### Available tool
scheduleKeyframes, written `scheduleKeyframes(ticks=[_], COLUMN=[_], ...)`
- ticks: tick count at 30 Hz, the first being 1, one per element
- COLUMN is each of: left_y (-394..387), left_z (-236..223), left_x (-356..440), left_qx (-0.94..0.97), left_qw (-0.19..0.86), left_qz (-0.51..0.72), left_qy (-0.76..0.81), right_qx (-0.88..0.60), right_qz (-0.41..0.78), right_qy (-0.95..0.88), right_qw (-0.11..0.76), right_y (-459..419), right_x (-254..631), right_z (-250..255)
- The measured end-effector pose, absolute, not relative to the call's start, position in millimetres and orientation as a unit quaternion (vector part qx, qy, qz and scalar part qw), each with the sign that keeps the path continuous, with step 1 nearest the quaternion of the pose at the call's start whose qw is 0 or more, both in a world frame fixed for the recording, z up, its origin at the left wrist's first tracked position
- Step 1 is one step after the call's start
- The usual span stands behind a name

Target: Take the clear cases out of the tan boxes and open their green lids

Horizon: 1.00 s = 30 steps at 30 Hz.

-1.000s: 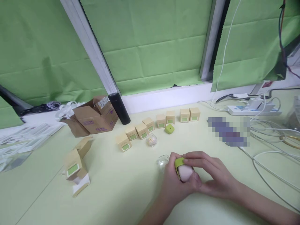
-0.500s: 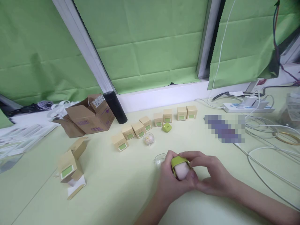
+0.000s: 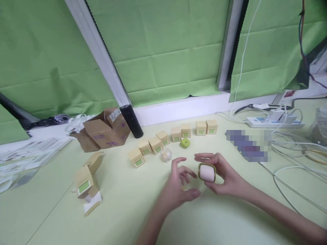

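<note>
My right hand (image 3: 226,175) grips a small green case (image 3: 214,177) between thumb and fingers. A smooth pale pink-white block (image 3: 206,172) fills the case's open side, which faces me. To its left, my left hand (image 3: 176,189) is apart from the case, fingers spread and slightly curled, holding nothing. A small yellowish bit shows under its fingers, too blurred to make out. Beyond the hands sit a clear little container (image 3: 166,155) with something pale and yellow inside and a green rounded lid-like piece (image 3: 185,143).
Several small tan boxes (image 3: 137,157) with green labels stand in a row behind. An opened tan box (image 3: 85,183) lies at left. Further back are a brown carton (image 3: 107,131) and black bottle (image 3: 131,121). A power strip (image 3: 276,122) and white cables (image 3: 288,168) occupy the right.
My left hand has let go of the green case and opened to its left. My right hand now holds the case alone, turned so the pale block faces me.
</note>
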State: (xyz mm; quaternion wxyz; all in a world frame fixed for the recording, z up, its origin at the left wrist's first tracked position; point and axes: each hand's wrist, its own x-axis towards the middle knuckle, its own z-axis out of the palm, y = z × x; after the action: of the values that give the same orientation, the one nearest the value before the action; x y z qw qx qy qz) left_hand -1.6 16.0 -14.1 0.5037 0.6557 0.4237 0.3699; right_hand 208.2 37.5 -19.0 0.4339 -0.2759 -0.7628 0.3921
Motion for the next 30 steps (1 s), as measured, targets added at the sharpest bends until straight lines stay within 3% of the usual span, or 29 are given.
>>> scheduleKeyframes(ticks=[3, 8, 19, 30], left_y=[15.5, 8.6, 8.7, 11.4], left_z=[-15.8, -40.7, -53.1, -54.0], left_x=[-31.8, -46.7, -43.4, -41.8], left_qx=[0.68, 0.697, 0.707, 0.718], left_qw=[0.395, 0.379, 0.344, 0.335], left_qz=[0.302, 0.254, 0.292, 0.286], left_qy=[0.539, 0.553, 0.544, 0.539], right_qx=[-0.314, -0.35, -0.287, -0.293], right_qz=[0.432, 0.426, 0.193, 0.226], right_qy=[-0.731, -0.748, -0.924, -0.89], right_qw=[0.426, 0.369, 0.164, 0.266], right_y=[48.1, 56.0, 53.8, 51.8], right_x=[204.7, 187.8, 155.7, 164.7], right_z=[-20.7, -17.9, -1.6, -13.0])
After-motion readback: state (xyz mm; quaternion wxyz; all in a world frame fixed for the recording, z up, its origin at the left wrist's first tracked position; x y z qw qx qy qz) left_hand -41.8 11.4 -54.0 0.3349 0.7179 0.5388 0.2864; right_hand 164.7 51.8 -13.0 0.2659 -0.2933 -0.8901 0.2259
